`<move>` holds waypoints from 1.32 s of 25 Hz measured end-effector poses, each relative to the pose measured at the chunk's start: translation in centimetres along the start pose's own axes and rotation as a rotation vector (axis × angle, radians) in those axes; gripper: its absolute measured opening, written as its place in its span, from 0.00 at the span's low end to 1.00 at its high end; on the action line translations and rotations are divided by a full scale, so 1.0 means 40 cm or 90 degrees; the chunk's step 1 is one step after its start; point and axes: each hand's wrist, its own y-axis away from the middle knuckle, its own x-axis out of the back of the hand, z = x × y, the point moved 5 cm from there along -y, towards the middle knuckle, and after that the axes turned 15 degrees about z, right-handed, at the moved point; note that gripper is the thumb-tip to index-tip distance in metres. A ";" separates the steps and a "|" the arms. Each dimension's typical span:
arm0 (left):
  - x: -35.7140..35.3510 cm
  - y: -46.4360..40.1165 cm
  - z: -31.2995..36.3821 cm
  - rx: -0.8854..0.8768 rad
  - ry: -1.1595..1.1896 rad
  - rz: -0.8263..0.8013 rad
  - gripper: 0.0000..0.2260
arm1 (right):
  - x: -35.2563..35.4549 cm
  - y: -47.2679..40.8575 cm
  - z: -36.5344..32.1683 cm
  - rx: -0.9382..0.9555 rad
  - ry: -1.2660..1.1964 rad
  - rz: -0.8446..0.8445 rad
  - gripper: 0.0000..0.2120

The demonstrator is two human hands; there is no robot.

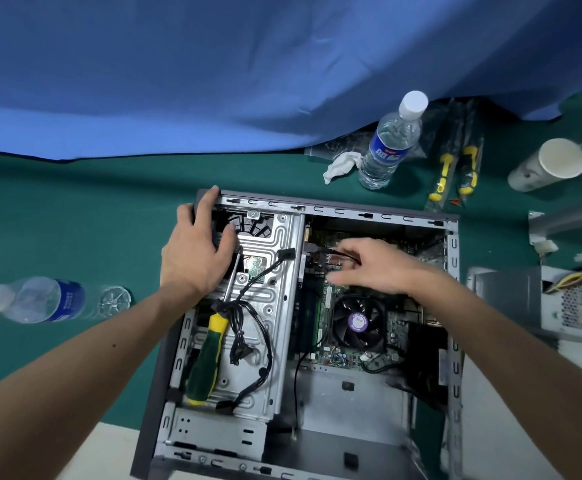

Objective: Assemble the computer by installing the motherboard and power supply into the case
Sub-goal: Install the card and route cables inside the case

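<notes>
The open grey computer case [379, 211] lies on its side on the green table. Inside it sits the green motherboard [395, 336] with a black CPU fan [357, 323]. My left hand [196, 251] grips the case's far left corner, fingers over the edge and thumb inside. Over the motherboard's upper part, my right hand [376, 266] pinches a thin black cable [320, 250]. The grey power supply [559, 299] with its coloured wires stands outside the case, at the right edge. A green-and-yellow screwdriver [208, 355] lies on the drive cage [265, 271].
A water bottle [388, 143] stands behind the case beside a crumpled tissue [341, 164], another bottle [36, 301] lies at the left. Packaged yellow-handled screwdrivers [456, 168] and a white cup [546, 164] are at the back right. Blue cloth [213, 81] covers the far side.
</notes>
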 end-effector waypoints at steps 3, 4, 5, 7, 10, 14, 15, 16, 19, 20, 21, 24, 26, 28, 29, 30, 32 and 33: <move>-0.002 -0.001 -0.001 0.004 -0.003 0.002 0.25 | 0.015 -0.003 0.047 0.026 0.223 0.045 0.07; -0.003 0.001 -0.001 0.001 -0.001 0.005 0.25 | 0.018 -0.006 0.044 0.053 0.287 0.072 0.08; -0.003 0.002 -0.002 0.000 0.000 0.007 0.25 | 0.023 -0.010 0.037 0.069 0.335 0.084 0.09; -0.004 0.001 -0.004 -0.001 0.001 0.009 0.25 | 0.030 -0.020 0.021 0.063 0.377 0.061 0.06; -0.008 0.000 -0.004 -0.007 0.001 0.007 0.25 | 0.028 -0.021 0.017 0.009 0.362 -0.060 0.03; -0.012 0.001 -0.006 -0.013 -0.007 0.005 0.25 | 0.046 -0.004 0.022 -0.050 0.247 -0.162 0.15; -0.011 0.001 -0.007 -0.015 -0.006 0.007 0.25 | 0.055 0.004 0.024 -0.071 0.194 -0.156 0.22; -0.010 0.000 -0.008 -0.015 -0.007 0.009 0.25 | 0.062 0.012 0.027 -0.098 0.125 -0.149 0.29; -0.011 -0.003 -0.009 -0.007 -0.007 0.007 0.26 | 0.059 0.010 0.062 -0.156 -0.045 -0.067 0.28; -0.011 -0.003 -0.008 -0.005 -0.007 0.008 0.26 | 0.059 0.003 0.069 -0.139 -0.017 -0.018 0.22; -0.011 -0.001 -0.007 -0.005 -0.007 0.009 0.26 | 0.055 -0.003 0.074 -0.108 0.044 0.016 0.16; -0.014 0.006 -0.007 -0.008 -0.006 0.006 0.26 | 0.013 -0.007 0.063 -0.018 0.147 0.009 0.11; -0.015 0.005 -0.008 -0.008 -0.005 0.008 0.26 | 0.003 -0.008 0.044 0.035 0.147 0.014 0.12; -0.017 0.003 -0.006 -0.012 -0.002 0.009 0.26 | 0.008 -0.007 0.036 0.056 0.122 0.035 0.18; -0.017 0.002 -0.004 -0.013 -0.001 0.009 0.26 | 0.009 -0.007 0.034 0.071 0.134 0.039 0.21; -0.017 0.001 -0.004 -0.012 0.001 0.009 0.26 | 0.005 -0.006 0.032 0.093 0.157 0.043 0.21; -0.017 0.004 -0.008 -0.010 0.000 0.008 0.26 | -0.008 -0.003 0.029 0.129 0.191 0.075 0.19; -0.016 0.006 -0.010 -0.011 0.001 0.009 0.26 | -0.012 -0.005 0.030 0.132 0.201 0.091 0.16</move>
